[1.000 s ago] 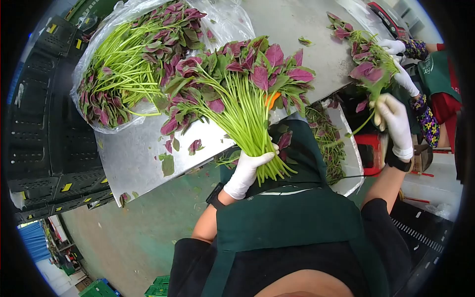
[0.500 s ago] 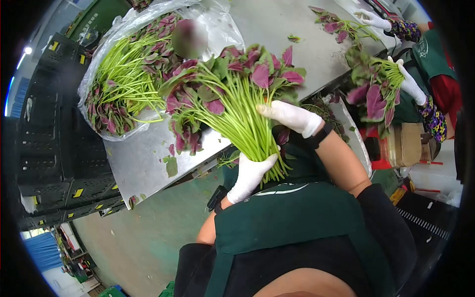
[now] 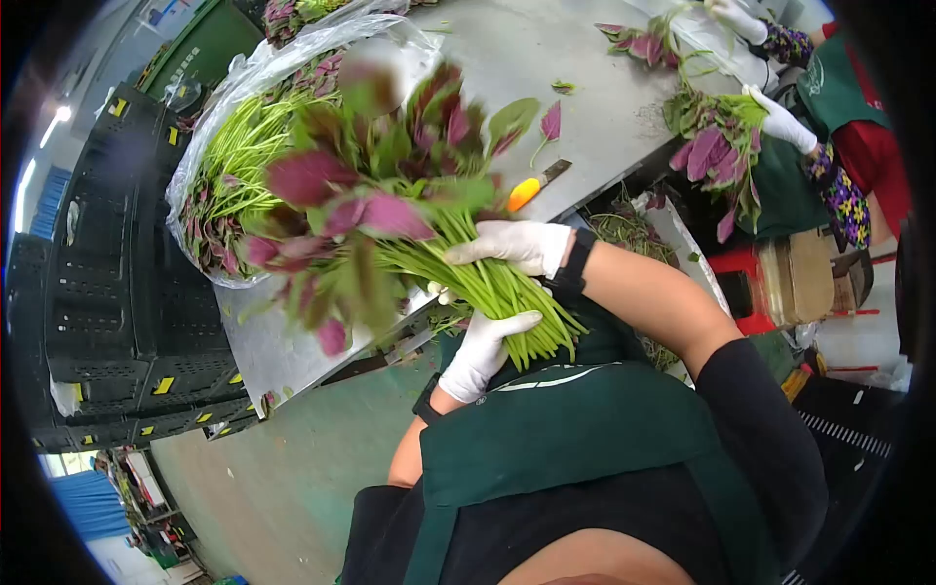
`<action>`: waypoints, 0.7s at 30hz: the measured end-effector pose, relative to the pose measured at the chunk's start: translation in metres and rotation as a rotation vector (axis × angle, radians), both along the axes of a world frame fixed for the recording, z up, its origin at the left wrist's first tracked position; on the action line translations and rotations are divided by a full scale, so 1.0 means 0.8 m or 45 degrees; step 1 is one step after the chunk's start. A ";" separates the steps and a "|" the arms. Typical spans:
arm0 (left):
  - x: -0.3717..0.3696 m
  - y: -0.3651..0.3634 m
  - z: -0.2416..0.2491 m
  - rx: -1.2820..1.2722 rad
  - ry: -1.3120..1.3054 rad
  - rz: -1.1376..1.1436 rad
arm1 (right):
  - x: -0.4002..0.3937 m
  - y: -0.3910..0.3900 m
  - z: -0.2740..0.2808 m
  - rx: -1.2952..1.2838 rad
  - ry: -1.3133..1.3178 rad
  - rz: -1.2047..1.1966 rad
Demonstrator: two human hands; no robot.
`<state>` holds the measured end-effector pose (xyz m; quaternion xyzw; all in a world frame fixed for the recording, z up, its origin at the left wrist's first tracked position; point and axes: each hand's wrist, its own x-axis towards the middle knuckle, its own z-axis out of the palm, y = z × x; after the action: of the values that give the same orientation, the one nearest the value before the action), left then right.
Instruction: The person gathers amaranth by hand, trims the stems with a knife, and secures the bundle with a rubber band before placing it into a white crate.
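Observation:
A big bunch of red amaranth (image 3: 497, 297), with green stems and purple-green leaves, is in both my white-gloved hands over the table's edge. My left hand (image 3: 480, 353) wraps round the stems near their cut ends. Higher up, my right hand (image 3: 515, 246) closes across the same stems from the other side. The leaves point up and left and are blurred by motion. Just beyond my right hand, a knife (image 3: 526, 193) with a yellow handle lies on the metal table (image 3: 546, 58), near one loose leaf sprig (image 3: 548, 125).
A clear plastic bag (image 3: 180, 195) full of amaranth lies at the left of the table. Black crates (image 3: 93, 283) are stacked beside it. Across at the right, a co-worker's gloved hand (image 3: 785, 122) holds another bunch (image 3: 717, 151). A red stool (image 3: 746, 278) stands below.
My right hand has moved left and closed round the stems. The bunch has swung leftward and narrowed, uncovering the knife and a loose sprig on the table.

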<state>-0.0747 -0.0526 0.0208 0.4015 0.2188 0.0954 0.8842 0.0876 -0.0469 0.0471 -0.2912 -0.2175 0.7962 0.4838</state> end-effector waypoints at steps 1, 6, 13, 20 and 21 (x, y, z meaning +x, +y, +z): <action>-0.003 -0.005 -0.008 -0.198 0.007 0.021 | -0.004 0.000 -0.017 -0.082 0.051 0.055; -0.008 -0.004 -0.004 -0.282 -0.090 -0.043 | -0.010 0.003 -0.001 -0.031 -0.248 0.196; 0.009 0.003 -0.008 0.062 -0.075 -0.004 | 0.005 0.001 0.012 0.080 -0.286 0.059; 0.015 0.018 0.044 0.812 0.037 -0.065 | 0.027 -0.004 0.072 0.348 -0.604 0.149; 0.012 0.022 0.046 0.887 0.093 -0.115 | 0.029 -0.007 0.081 0.390 -0.697 0.159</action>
<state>-0.0652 -0.0348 0.0577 0.6914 0.1867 0.1107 0.6891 0.1107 -0.0524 0.1119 -0.4045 -0.4742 0.6745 0.3957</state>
